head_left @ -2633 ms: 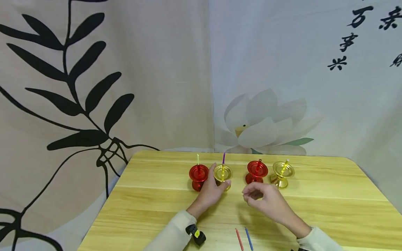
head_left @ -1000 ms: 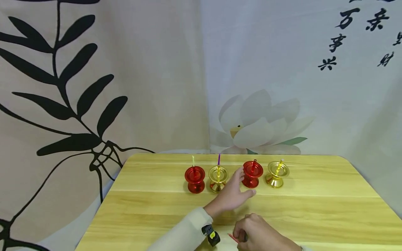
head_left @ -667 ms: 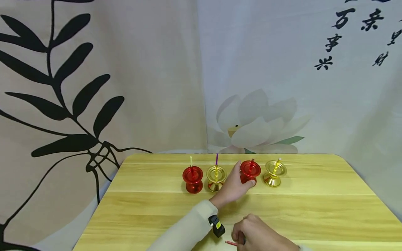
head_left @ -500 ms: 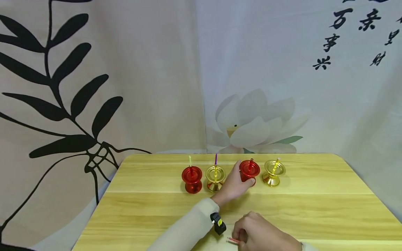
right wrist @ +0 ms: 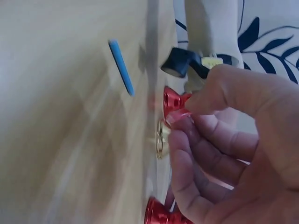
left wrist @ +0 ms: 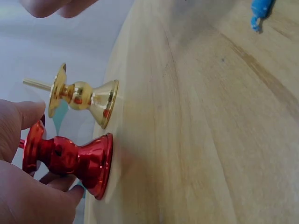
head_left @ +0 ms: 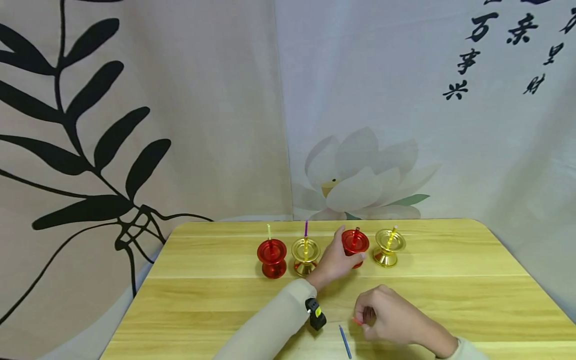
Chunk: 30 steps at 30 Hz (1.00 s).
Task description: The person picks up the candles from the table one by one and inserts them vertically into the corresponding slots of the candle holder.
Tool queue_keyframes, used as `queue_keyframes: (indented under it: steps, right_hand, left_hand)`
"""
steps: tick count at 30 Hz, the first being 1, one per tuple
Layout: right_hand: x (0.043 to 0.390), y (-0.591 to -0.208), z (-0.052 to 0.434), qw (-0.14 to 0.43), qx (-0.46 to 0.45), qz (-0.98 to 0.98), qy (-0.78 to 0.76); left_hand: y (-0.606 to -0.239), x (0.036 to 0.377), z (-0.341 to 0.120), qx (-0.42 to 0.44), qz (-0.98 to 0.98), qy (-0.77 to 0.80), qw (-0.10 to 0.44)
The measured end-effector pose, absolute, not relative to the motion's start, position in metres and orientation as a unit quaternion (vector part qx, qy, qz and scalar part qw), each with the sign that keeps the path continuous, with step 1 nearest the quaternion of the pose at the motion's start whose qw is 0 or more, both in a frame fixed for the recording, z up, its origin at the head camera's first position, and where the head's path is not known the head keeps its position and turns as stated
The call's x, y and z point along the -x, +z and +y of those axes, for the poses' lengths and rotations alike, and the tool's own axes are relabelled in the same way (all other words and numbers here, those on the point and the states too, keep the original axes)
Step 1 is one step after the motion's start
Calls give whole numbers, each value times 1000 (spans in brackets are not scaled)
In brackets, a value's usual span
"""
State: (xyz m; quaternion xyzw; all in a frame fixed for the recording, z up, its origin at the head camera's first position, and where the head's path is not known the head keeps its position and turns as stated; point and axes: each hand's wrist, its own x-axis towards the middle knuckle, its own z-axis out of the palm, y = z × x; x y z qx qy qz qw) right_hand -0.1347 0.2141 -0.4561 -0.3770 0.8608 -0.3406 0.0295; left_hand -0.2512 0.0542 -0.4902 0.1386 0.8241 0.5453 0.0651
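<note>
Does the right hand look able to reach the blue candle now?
Probably yes: nothing visible stands between the right hand and the blue candle, though that hand pinches a red candle.

Here I get only a blurred bit of red candle (head_left: pixel 357 321) past the right grip (head_left: pixel 393 314), while the left wrist view's top edge crops the blue candle (left wrist: pixel 262 8).

The head camera looks forward and down from farthest back, over the table (head_left: pixel 189 320). The left wrist's sits close and low — rolled sideways — with the red holder (left wrist: pixel 65 156) at eight o'clock. The right wrist's, also near and sideways, has the right hand (right wrist: pixel 233 144) at four. All three share the blue candle (head_left: pixel 344 342): five, half past one, eleven.
</note>
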Motion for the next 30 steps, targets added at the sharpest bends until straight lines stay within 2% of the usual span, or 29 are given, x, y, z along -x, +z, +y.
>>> queue_keyframes:
  steps: [15, 30]
  right_hand:
    - [175, -453, 239, 32, 294, 857, -423]
    - [206, -450, 232, -102, 202, 858, -462]
  left_hand:
    - [-491, 249, 48, -140, 816, 558, 59]
    - [-494, 237, 36, -137, 799, 582, 66]
